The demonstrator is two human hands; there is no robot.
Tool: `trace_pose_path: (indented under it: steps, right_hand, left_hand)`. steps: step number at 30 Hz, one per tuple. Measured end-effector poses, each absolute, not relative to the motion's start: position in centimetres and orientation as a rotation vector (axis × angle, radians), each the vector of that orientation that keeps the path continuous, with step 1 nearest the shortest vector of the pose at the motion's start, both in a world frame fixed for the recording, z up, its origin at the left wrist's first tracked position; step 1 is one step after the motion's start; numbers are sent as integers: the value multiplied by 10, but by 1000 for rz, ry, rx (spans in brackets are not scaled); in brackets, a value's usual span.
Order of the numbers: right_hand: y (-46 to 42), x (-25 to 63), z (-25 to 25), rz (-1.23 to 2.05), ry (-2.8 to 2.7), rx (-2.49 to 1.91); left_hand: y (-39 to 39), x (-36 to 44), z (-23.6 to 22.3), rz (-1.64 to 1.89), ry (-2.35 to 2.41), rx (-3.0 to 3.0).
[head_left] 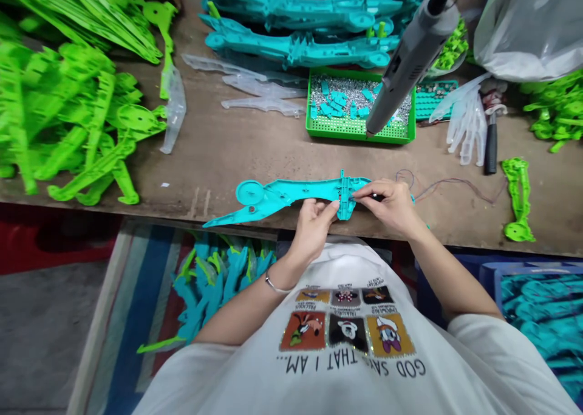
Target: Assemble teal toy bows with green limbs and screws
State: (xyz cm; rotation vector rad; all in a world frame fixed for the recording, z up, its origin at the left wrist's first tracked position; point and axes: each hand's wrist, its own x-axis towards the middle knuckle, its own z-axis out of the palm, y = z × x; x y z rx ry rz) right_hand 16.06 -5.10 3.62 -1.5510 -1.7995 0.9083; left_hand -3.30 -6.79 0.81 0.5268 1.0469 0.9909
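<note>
A long teal plastic toy shell (291,195) lies along the near edge of the wooden workbench (237,147), its pointed tip at the left. My left hand (314,223) grips the shell from below near its ribbed right end, fingers curled on it. My right hand (387,202) pinches a small dark part at that same right end. Thin wires (446,184) trail from there to the right across the bench. A grey electric screwdriver (410,56) hangs above the bench, its tip over a green tray (319,129).
The green tray holds screws and small teal pieces. Piles of green shells (68,99) lie left, teal shells (300,20) at the back, clear plastic pieces (259,93) mid-bench. A green part (517,199), a dark-handled tool (490,144) and a plastic bag (532,26) are right. Bins of teal parts (542,308) sit below.
</note>
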Motion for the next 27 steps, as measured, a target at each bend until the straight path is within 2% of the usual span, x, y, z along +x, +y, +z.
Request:
trace_pose_path:
  steps: [10, 14, 17, 21, 24, 27]
  right_hand:
    - [-49, 157, 47, 748, -2090, -1604]
    - [-50, 146, 43, 623, -2149, -1726]
    - [-53, 142, 37, 581, -2169, -1795]
    - [-57, 140, 30, 553, -2157, -1789]
    - [-61, 141, 28, 540, -2144, -1757]
    - [-64, 141, 27, 617, -2121, -1689]
  left_hand:
    - [-71, -33, -3, 1015, 1019, 532]
    - [-72, -48, -9, 817, 1082, 661]
    - [-69, -66, -2, 629, 1155, 992]
    - [-52, -80, 23, 662, 1267, 1883]
    - [-34, -77, 39, 377, 1186, 2334]
    - [-24, -68, 45, 136, 1168, 2447]
